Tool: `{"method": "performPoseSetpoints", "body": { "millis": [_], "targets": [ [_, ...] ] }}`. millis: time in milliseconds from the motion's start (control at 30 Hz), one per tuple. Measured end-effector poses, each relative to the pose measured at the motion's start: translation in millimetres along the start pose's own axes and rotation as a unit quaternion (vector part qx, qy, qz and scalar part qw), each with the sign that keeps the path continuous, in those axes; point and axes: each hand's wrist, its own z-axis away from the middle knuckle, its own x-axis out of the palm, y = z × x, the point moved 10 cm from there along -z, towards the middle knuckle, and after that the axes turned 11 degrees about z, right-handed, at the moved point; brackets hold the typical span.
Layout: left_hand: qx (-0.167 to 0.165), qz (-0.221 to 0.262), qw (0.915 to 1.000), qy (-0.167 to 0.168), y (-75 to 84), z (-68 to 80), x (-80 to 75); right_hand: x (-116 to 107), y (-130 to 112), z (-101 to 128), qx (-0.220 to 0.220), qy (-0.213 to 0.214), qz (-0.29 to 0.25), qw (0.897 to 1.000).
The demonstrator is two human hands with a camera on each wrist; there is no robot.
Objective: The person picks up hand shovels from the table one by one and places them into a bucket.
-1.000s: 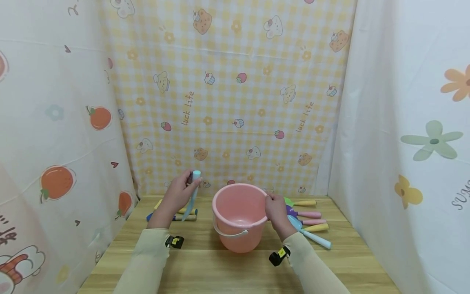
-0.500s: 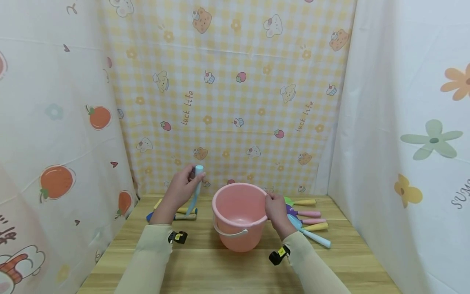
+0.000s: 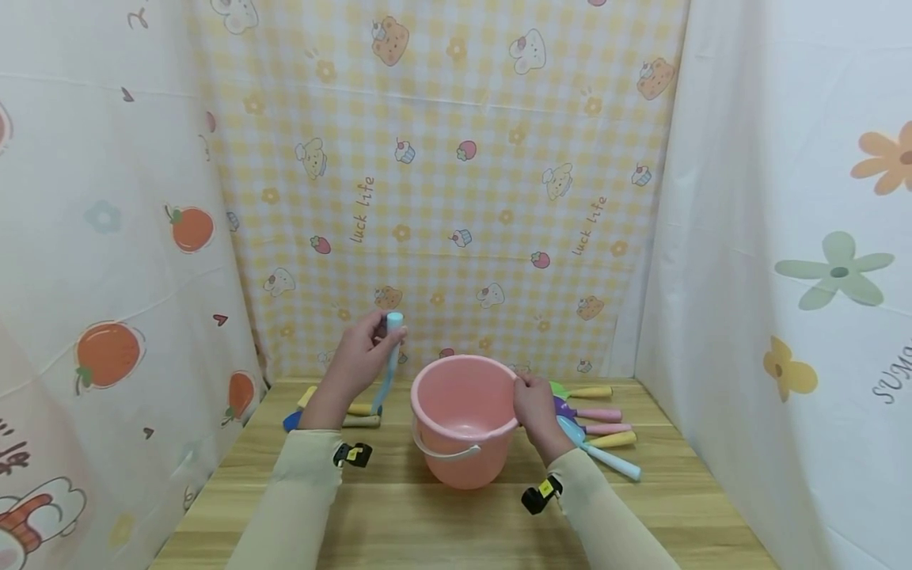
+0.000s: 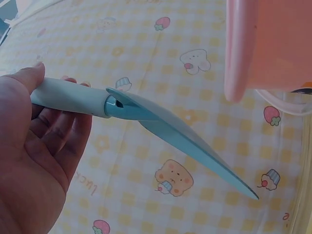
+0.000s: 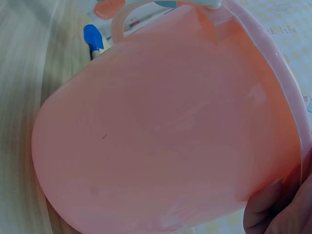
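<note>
My left hand point(image 3: 362, 354) grips the pale blue handle of a light blue garden trowel point(image 4: 180, 134), thumb on one side and fingers on the other. The trowel hangs blade down in the air, left of a pink bucket point(image 3: 465, 467) and apart from it. With my right hand point(image 3: 537, 408) I hold the bucket by the right side of its rim; in the right wrist view the fingers point(image 5: 263, 207) curl under the rim's edge. Upright on the table, the bucket has its white handle point(image 3: 447, 454) folded down at the front. Its visible inside shows bare pink walls.
Right of the bucket lie several small garden tools, among them a light blue trowel point(image 3: 616, 463), a purple-bladed tool with a pink handle point(image 3: 600, 415) and a green-bladed one with a yellow handle point(image 3: 591, 392). A blue-bladed trowel point(image 3: 292, 421) and a yellow tool point(image 3: 306, 396) lie at left.
My left hand has risen and moved right toward the bucket, carrying the trowel, which now hangs more nearly vertical. My right hand and the bucket have stayed in place.
</note>
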Motion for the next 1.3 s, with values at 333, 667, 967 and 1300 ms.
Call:
{"method": "performPoseSetpoints", "body": {
  "millis": [333,667,967,1300],
  "targets": [
    [0.015,0.008,0.9998,-0.008,15.8,-11.9,6.6,0,2,-2,-0.001,0.005,0.000,1.000],
    [0.035,0.017,0.9991,-0.018,33.1,-21.0,16.9,0,3,-2,-0.007,0.007,-0.009,1.000],
    [0.047,0.029,0.9983,-0.019,42.1,-25.7,22.7,1,2,-1,-0.005,0.000,-0.009,1.000],
    [0.050,0.059,0.9966,-0.029,48.7,-32.0,32.9,0,3,-1,-0.005,0.002,-0.004,1.000]
  ]
}}
